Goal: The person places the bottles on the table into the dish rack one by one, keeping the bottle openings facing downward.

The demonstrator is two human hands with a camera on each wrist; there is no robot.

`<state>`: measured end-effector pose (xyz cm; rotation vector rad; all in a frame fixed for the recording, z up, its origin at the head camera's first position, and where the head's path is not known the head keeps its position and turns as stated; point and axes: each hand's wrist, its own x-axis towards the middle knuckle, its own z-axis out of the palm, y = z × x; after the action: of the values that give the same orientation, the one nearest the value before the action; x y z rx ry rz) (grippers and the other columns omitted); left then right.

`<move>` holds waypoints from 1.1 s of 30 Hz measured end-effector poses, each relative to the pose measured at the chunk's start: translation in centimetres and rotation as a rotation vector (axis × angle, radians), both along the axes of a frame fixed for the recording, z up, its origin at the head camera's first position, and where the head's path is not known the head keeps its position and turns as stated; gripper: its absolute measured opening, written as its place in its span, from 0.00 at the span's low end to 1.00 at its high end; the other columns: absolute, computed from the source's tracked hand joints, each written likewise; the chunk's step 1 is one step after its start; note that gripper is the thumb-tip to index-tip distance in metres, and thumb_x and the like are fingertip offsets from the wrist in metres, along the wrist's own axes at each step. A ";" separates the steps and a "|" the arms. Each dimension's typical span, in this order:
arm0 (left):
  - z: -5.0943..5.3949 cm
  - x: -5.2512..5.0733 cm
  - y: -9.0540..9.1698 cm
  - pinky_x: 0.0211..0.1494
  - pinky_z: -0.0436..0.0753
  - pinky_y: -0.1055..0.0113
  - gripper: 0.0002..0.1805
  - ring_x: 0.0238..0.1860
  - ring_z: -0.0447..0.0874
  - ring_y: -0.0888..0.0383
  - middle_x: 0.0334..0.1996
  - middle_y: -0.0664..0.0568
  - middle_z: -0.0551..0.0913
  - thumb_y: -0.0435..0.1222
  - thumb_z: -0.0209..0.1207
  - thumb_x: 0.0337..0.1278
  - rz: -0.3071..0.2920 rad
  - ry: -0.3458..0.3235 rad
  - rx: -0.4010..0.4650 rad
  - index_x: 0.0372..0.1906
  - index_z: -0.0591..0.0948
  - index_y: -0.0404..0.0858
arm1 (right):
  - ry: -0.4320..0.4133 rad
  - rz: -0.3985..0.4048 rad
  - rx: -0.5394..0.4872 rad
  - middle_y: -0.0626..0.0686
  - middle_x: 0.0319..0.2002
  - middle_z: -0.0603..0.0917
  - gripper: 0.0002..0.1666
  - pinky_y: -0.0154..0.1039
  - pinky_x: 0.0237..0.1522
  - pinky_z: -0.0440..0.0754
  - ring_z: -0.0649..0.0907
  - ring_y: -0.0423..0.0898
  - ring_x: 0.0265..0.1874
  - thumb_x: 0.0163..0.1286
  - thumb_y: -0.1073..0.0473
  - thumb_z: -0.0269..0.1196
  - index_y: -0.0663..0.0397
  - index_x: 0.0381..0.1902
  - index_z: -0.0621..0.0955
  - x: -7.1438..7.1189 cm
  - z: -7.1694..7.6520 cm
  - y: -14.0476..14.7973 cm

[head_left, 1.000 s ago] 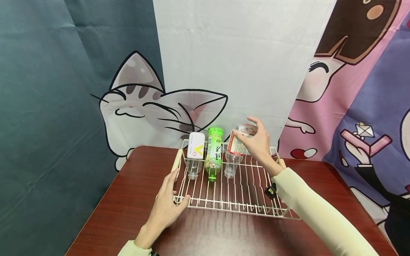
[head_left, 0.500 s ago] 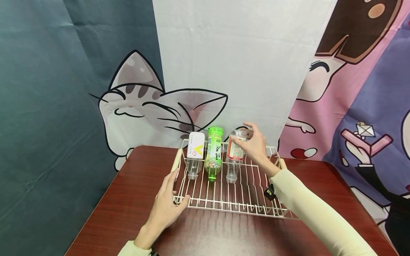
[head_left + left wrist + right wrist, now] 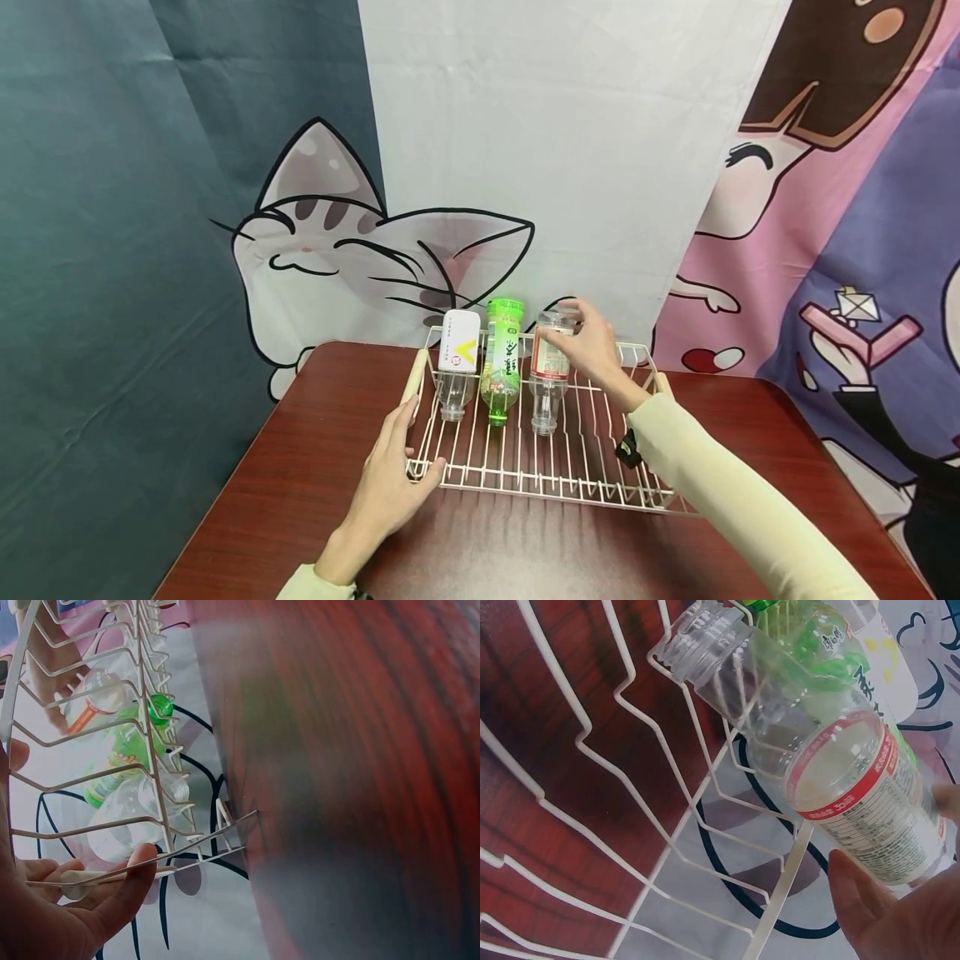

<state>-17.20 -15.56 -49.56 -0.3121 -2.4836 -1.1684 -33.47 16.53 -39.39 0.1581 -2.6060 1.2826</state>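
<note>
My right hand [image 3: 592, 337] holds a clear plastic bottle [image 3: 855, 787] with a red and white label near its base, thumb on one side and fingers on the other. The bottle lies neck-down and tilted on the white wire rack [image 3: 525, 482]. To its left lean a green-tinted bottle [image 3: 501, 358] and a clear bottle with a white label [image 3: 459, 346], both with necks toward me. My left hand [image 3: 390, 475] grips the rack's front left corner; in the left wrist view its thumb [image 3: 141, 862] lies over the wires and its fingers curl beneath.
The rack stands on a reddish-brown wooden table [image 3: 315, 433], near its back edge. Behind it hangs a cloth backdrop [image 3: 570, 150] with cartoon figures. Pale handles, such as the left handle [image 3: 416, 375], run along the rack's sides.
My right hand has lowered the red-labelled bottle and brought it slightly toward me, so its neck now sits farther forward over the wires. The left hand and other bottles have stayed still.
</note>
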 end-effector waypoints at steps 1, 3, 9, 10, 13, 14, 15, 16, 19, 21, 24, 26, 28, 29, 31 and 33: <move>0.0 0.0 0.0 0.51 0.87 0.46 0.57 0.45 0.92 0.46 0.80 0.49 0.70 0.40 0.76 0.58 -0.001 0.001 0.001 0.90 0.59 0.53 | -0.005 0.006 0.015 0.64 0.67 0.86 0.40 0.59 0.59 0.86 0.86 0.63 0.59 0.71 0.44 0.78 0.51 0.75 0.79 0.0 0.0 0.0; 0.0 0.0 0.0 0.51 0.87 0.46 0.58 0.45 0.92 0.46 0.80 0.47 0.71 0.40 0.77 0.58 0.000 0.001 0.004 0.90 0.59 0.51 | -0.022 0.019 0.058 0.63 0.68 0.85 0.37 0.58 0.57 0.85 0.86 0.62 0.57 0.72 0.43 0.77 0.52 0.72 0.80 -0.2 0.0 0.0; 0.0 0.0 0.1 0.51 0.88 0.46 0.59 0.46 0.92 0.44 0.78 0.42 0.72 0.42 0.77 0.58 0.003 -0.016 0.010 0.91 0.58 0.50 | -0.057 0.056 0.136 0.66 0.73 0.81 0.44 0.66 0.66 0.80 0.82 0.66 0.67 0.69 0.46 0.80 0.55 0.75 0.76 -0.5 -0.1 -0.4; 0.0 0.0 0.1 0.51 0.88 0.46 0.59 0.47 0.92 0.44 0.78 0.42 0.72 0.42 0.77 0.58 0.004 -0.017 0.009 0.91 0.58 0.50 | -0.060 0.063 0.144 0.66 0.73 0.80 0.46 0.67 0.67 0.79 0.81 0.67 0.68 0.68 0.46 0.80 0.56 0.77 0.74 -0.6 -0.2 -0.5; 0.0 0.0 0.1 0.51 0.88 0.46 0.59 0.46 0.92 0.44 0.77 0.42 0.73 0.42 0.77 0.58 0.005 -0.017 0.010 0.91 0.58 0.50 | -0.070 0.080 0.177 0.68 0.75 0.77 0.54 0.69 0.71 0.76 0.78 0.68 0.71 0.65 0.46 0.82 0.59 0.81 0.70 -0.8 -0.3 -0.7; 0.0 0.0 0.1 0.51 0.88 0.46 0.59 0.46 0.92 0.44 0.77 0.42 0.72 0.42 0.77 0.58 0.005 -0.017 0.010 0.91 0.58 0.50 | -0.074 0.084 0.187 0.68 0.75 0.76 0.57 0.69 0.72 0.75 0.77 0.69 0.73 0.65 0.46 0.83 0.59 0.83 0.68 -0.8 -0.4 -0.7; 0.0 0.1 0.1 0.51 0.88 0.46 0.59 0.46 0.92 0.44 0.77 0.43 0.72 0.42 0.77 0.58 0.005 -0.018 0.009 0.91 0.58 0.50 | -0.078 0.089 0.194 0.68 0.76 0.75 0.59 0.69 0.73 0.74 0.76 0.69 0.74 0.64 0.47 0.83 0.59 0.84 0.66 -0.9 -0.5 -0.8; 0.0 0.1 0.1 0.51 0.88 0.46 0.59 0.46 0.92 0.44 0.78 0.43 0.72 0.42 0.77 0.58 0.005 -0.018 0.009 0.91 0.58 0.50 | -0.083 0.091 0.196 0.69 0.77 0.73 0.61 0.70 0.74 0.73 0.74 0.69 0.75 0.64 0.47 0.83 0.59 0.85 0.64 -0.9 -0.6 -0.8; 0.0 0.1 0.1 0.51 0.88 0.46 0.59 0.46 0.92 0.44 0.77 0.43 0.73 0.42 0.77 0.58 0.007 -0.020 0.006 0.91 0.58 0.50 | -0.089 0.090 0.210 0.69 0.80 0.70 0.64 0.71 0.75 0.72 0.72 0.69 0.77 0.64 0.48 0.84 0.58 0.87 0.61 -1.1 -0.8 -0.8; 0.1 0.1 0.1 0.51 0.88 0.45 0.58 0.46 0.92 0.44 0.78 0.43 0.72 0.42 0.77 0.58 0.008 -0.018 0.005 0.90 0.58 0.50 | -0.087 0.095 0.216 0.69 0.81 0.68 0.64 0.72 0.75 0.71 0.70 0.70 0.78 0.64 0.48 0.83 0.58 0.88 0.60 -1.2 -1.0 -0.8; 0.1 0.1 0.1 0.51 0.88 0.44 0.58 0.46 0.92 0.43 0.78 0.43 0.72 0.43 0.77 0.58 0.007 -0.012 0.004 0.90 0.58 0.49 | -0.081 0.105 0.223 0.70 0.82 0.66 0.65 0.73 0.75 0.70 0.69 0.70 0.79 0.65 0.48 0.83 0.59 0.88 0.59 -1.3 -1.1 -0.9; 0.1 0.0 0.1 0.51 0.88 0.45 0.58 0.46 0.92 0.43 0.78 0.43 0.72 0.43 0.77 0.58 0.006 -0.009 0.003 0.90 0.59 0.48 | -0.080 0.111 0.224 0.70 0.82 0.65 0.65 0.73 0.75 0.70 0.69 0.70 0.79 0.65 0.48 0.83 0.59 0.88 0.58 -1.4 -1.1 -0.9; 0.1 0.0 0.0 0.51 0.88 0.45 0.58 0.46 0.92 0.43 0.78 0.44 0.72 0.43 0.78 0.58 0.004 -0.007 0.004 0.90 0.59 0.46 | -0.084 0.115 0.223 0.70 0.83 0.65 0.66 0.73 0.75 0.70 0.68 0.70 0.80 0.65 0.48 0.83 0.59 0.89 0.58 -1.4 -1.2 -0.8; 0.1 0.0 0.0 0.51 0.88 0.45 0.58 0.46 0.92 0.43 0.78 0.44 0.72 0.43 0.78 0.58 0.004 -0.007 0.003 0.90 0.59 0.46 | -0.087 0.117 0.222 0.71 0.83 0.65 0.66 0.74 0.75 0.70 0.68 0.70 0.80 0.65 0.48 0.83 0.59 0.89 0.58 -1.5 -1.2 -0.8; 0.0 0.0 0.0 0.51 0.88 0.45 0.58 0.46 0.93 0.43 0.78 0.43 0.73 0.43 0.77 0.58 0.004 -0.006 0.001 0.90 0.59 0.45 | -0.091 0.118 0.222 0.70 0.83 0.65 0.67 0.73 0.75 0.70 0.68 0.70 0.80 0.65 0.48 0.83 0.58 0.89 0.57 -1.5 -1.2 -0.7; 0.0 0.1 0.0 0.51 0.88 0.45 0.57 0.46 0.93 0.43 0.77 0.43 0.73 0.43 0.77 0.58 0.005 -0.006 0.001 0.90 0.60 0.45 | -0.095 0.122 0.219 0.71 0.82 0.65 0.68 0.73 0.75 0.69 0.68 0.71 0.79 0.64 0.48 0.83 0.58 0.89 0.57 -1.5 -1.2 -0.7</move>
<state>-17.13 -15.56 -49.53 -0.3028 -2.4872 -1.1702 -35.01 15.82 -40.57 0.3043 -2.8548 1.0608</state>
